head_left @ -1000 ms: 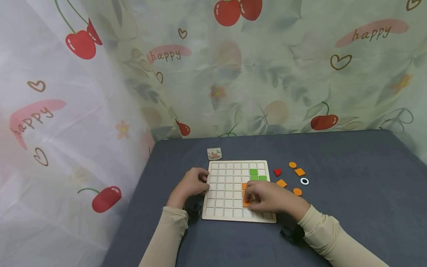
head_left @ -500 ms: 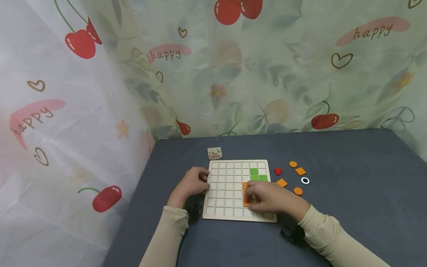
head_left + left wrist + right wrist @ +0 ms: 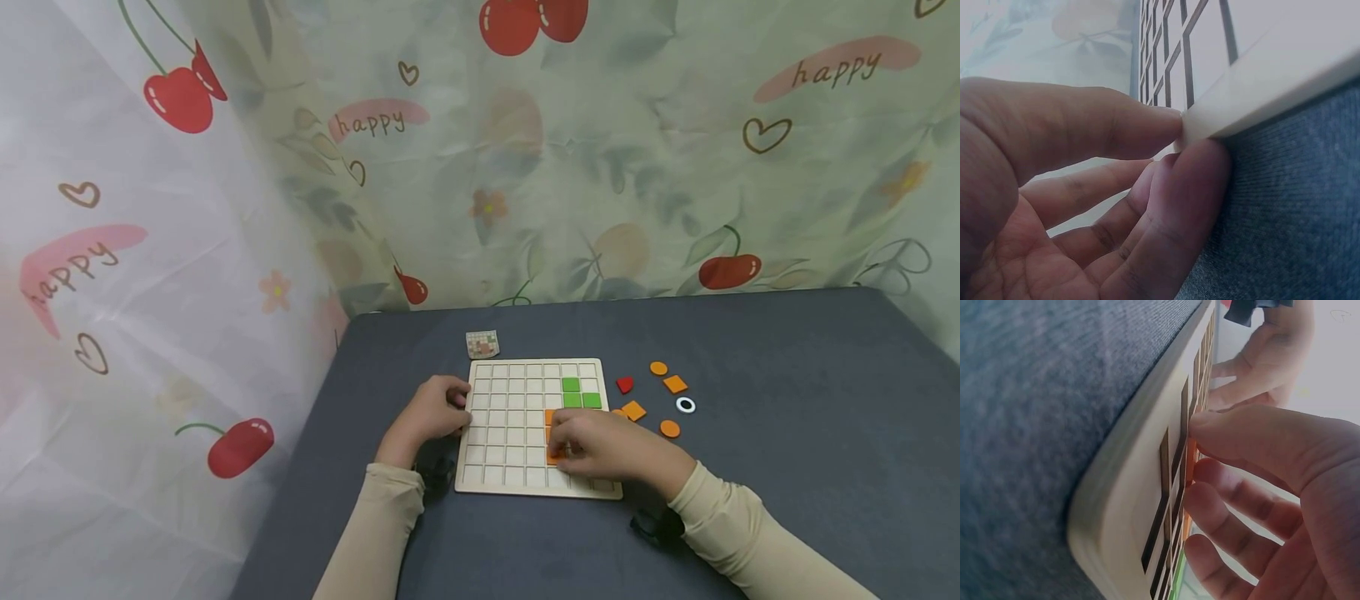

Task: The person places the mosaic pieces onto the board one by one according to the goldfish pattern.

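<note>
A pale wooden grid board (image 3: 495,479) lies flat on the table. My left hand (image 3: 433,408) pinches its left edge; in the left wrist view, the thumb (image 3: 1147,131) is on the upper side and a fingertip (image 3: 1200,162) lies against the rim. My right hand (image 3: 611,442) is over the board's right half, with thumb and fingers curled at an orange square tile (image 3: 552,459) in the grid. More orange (image 3: 549,417) shows above it in the same column, partly hidden by the hand. Green square tiles (image 3: 571,385) sit in the upper right cells.
Right of the board lie a red heart-like piece (image 3: 625,385), orange diamonds (image 3: 675,384), orange discs (image 3: 670,428) and a white ring with a dark centre (image 3: 686,405). Behind the board is a small pattern card (image 3: 482,344). A printed curtain (image 3: 570,192) hangs at the table's back edge.
Both hands stay nearly where they were, and the board has not shifted. A bit of another orange piece now shows just above the back of my right hand.
</note>
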`<state>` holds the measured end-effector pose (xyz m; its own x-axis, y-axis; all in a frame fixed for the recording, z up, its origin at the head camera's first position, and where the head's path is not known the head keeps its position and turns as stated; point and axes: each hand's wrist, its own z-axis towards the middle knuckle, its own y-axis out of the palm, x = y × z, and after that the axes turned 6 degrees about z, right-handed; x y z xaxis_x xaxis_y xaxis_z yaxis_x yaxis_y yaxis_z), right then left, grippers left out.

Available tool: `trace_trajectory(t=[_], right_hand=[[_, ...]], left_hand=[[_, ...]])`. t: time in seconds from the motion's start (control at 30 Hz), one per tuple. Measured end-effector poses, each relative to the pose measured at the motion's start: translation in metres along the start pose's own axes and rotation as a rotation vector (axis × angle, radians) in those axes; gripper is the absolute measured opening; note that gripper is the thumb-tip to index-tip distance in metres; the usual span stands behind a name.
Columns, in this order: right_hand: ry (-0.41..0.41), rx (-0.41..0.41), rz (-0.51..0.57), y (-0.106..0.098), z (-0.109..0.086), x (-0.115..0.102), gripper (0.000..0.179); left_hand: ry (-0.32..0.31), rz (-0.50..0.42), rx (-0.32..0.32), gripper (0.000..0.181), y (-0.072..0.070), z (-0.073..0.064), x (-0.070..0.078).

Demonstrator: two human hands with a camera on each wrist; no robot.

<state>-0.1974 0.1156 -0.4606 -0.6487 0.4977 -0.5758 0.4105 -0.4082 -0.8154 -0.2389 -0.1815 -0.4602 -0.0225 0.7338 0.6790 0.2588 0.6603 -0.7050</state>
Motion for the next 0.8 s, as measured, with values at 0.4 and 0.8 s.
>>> trace_trajectory(t=[0.4, 0.8], right_hand=[[-0.021, 0.023, 0.047, -0.006, -0.004, 0.002, 0.009], [0.154, 0.143, 0.013, -0.045, -0.027, 0.030, 0.009]], left_hand=[[-0.015, -0.014, -0.002, 0.052, 0.001, 0.000, -0.001], [-0.005, -0.015, -0.003, 0.052, 0.000, 0.000, -0.002]])
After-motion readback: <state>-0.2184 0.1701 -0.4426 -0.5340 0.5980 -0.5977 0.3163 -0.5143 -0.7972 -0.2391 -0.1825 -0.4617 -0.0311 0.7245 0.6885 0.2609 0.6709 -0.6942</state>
